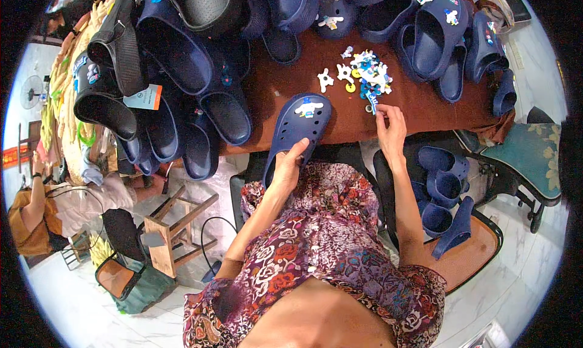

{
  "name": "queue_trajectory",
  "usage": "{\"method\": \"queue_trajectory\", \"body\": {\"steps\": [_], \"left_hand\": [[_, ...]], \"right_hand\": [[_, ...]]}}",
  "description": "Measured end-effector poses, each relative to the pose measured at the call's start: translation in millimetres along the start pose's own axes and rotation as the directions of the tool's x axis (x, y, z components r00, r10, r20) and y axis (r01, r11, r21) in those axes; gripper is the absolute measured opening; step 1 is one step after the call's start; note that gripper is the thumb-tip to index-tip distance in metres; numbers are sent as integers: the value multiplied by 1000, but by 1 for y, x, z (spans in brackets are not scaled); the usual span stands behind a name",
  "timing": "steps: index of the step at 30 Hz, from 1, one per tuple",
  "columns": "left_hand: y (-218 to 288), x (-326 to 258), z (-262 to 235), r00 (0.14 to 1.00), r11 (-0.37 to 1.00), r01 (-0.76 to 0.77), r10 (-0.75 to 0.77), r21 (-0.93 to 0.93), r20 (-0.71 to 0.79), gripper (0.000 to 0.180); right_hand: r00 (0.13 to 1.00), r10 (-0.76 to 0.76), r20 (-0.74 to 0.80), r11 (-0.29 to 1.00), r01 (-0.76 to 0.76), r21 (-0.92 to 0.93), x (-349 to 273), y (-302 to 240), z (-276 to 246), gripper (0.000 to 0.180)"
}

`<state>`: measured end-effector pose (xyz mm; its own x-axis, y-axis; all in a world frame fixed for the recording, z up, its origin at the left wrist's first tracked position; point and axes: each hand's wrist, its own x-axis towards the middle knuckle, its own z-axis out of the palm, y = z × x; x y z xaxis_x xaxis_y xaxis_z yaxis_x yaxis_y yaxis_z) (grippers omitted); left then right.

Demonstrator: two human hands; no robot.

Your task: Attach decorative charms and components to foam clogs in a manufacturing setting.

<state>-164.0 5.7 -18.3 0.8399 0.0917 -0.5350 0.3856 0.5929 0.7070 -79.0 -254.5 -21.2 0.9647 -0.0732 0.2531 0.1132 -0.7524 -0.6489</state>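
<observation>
My left hand point(288, 169) is closed round a navy foam clog point(299, 123), held toe up at the table's near edge. A white cartoon shoe charm point(308, 107) sits on the clog's toe, among rows of round holes. To the right, my right hand point(392, 124) pinches a small blue-and-white charm point(373, 100) between thumb and fingertips. Just beyond those fingers lies a pile of charms point(371, 71) in white, blue and yellow. A few loose white charms point(325, 79) lie left of the pile.
Navy and black clogs point(176, 56) are heaped on the left of the brown table point(273, 84), with more clogs point(437, 38) at the far right. Further clogs point(446, 187) rest on a chair beside me. A wooden stool point(176, 232) stands at left, and another person point(36, 208) is beyond.
</observation>
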Motion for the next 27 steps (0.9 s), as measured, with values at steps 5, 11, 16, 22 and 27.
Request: {"method": "queue_trajectory", "body": {"steps": [5,11,16,22,27], "left_hand": [[-2,3,-3,997,996,67,-69,-57,-20,29],[-15,13,-13,995,991,96,-95,-98,7,16],[-21,25,-26,976,968,190,-168,-165,142,15],[-19,23,-19,977,975,181,-164,-128,137,19],[-10,8,-1,988,989,143,-141,-24,59,25]], "right_hand": [[990,-132,48,987,136,-86,1,-8,5,19],[997,-41,68,996,46,-76,8,-2,11,21],[996,-19,86,996,11,87,1,-19,12,18],[961,-39,275,925,-70,375,-9,-79,17,18],[944,-33,327,902,-113,416,-10,-98,22,13]]}}
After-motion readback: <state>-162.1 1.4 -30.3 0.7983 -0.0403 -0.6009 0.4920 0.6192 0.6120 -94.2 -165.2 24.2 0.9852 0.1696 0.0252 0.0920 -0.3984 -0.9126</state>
